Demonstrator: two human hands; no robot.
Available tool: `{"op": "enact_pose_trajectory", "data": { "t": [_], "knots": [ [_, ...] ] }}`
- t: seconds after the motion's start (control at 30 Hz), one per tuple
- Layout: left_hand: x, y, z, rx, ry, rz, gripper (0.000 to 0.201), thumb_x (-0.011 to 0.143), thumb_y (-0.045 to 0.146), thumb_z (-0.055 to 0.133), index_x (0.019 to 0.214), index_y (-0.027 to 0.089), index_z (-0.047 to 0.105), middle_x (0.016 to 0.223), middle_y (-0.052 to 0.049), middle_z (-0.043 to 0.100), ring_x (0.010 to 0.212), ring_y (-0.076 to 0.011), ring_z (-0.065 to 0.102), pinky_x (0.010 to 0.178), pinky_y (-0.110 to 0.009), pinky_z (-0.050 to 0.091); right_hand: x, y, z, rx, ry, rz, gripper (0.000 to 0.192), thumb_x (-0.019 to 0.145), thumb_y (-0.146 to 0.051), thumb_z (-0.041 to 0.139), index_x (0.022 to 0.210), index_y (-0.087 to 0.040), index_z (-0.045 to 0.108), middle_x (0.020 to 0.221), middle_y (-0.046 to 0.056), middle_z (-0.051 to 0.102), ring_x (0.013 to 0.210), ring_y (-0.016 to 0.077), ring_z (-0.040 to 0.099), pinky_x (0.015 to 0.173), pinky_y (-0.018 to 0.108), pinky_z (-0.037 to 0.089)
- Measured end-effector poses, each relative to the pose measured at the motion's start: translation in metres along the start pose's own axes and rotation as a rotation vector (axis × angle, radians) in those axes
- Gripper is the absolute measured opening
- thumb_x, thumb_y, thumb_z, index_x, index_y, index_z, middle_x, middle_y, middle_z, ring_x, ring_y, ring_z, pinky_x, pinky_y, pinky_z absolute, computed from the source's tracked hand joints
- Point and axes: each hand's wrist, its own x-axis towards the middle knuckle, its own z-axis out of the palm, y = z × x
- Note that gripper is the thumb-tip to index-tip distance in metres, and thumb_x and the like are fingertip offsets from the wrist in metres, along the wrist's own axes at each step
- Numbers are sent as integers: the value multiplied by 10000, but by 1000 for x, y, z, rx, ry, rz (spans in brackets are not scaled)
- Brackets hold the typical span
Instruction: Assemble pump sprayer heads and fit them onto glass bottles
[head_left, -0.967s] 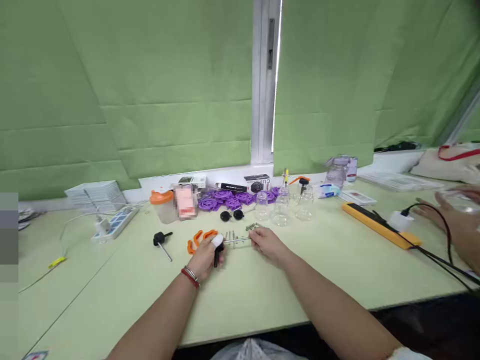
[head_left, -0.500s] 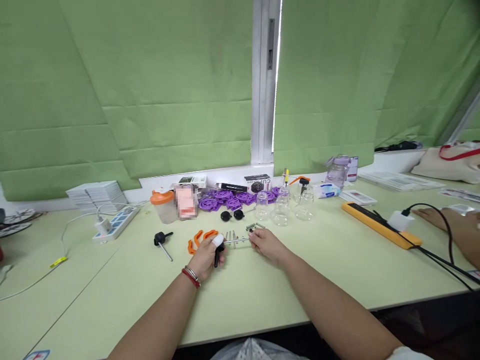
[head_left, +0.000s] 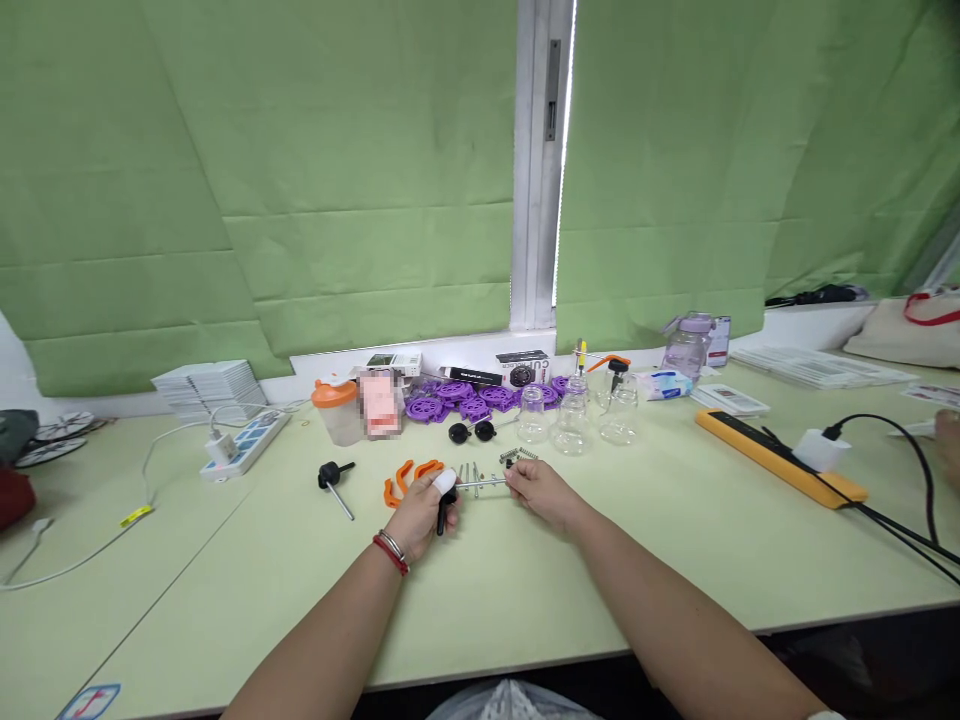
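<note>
Metal and thin, the rod (head_left: 480, 484) hung just above the table (head_left: 525, 590) between both hands — left hand (head_left: 424, 510) fingers clamped on its black handle, right hand (head_left: 536, 490) fingers pinched at its 3 o'clock end — and a loosened pinch could have dropped it among the loose screws (head_left: 471, 472) beneath.

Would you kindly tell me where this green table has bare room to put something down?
The pale green table is bare along its near edge, beside both forearms, and between the clear glass jars and the long yellow bar. It is crowded past the left hand and right hand: orange clips, metal screws, purple plastic discs.
</note>
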Motion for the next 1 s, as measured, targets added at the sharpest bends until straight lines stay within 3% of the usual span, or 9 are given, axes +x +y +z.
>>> {"op": "enact_pose_trajectory", "data": {
  "t": [0.67,0.9,1.0],
  "knots": [
    [-4,1,2,35,-41,34,280,782,484,551,835,210,560,703,19,554,464,-89,483,422,-231,371,-1,-1,1,21,-46,43,360,861,-463,418,646,-176,459,557,-25,458,443,69,306,444,200,240],
    [-4,2,2,21,-21,15,268,772,472,565,846,214,567,706,9,574,455,-96,489,406,-233,369,2,1,3,50,-27,39,360,849,-465,439,634,-177,460,540,-30,462,442,71,327,460,203,266],
    [-4,4,3,5,-10,28,273,777,466,558,856,205,555,696,12,569,449,-92,483,399,-229,371,1,-4,0,22,50,21,380,853,-495,421,659,-175,490,551,-20,484,457,85,368,479,218,304]
  ]
}}
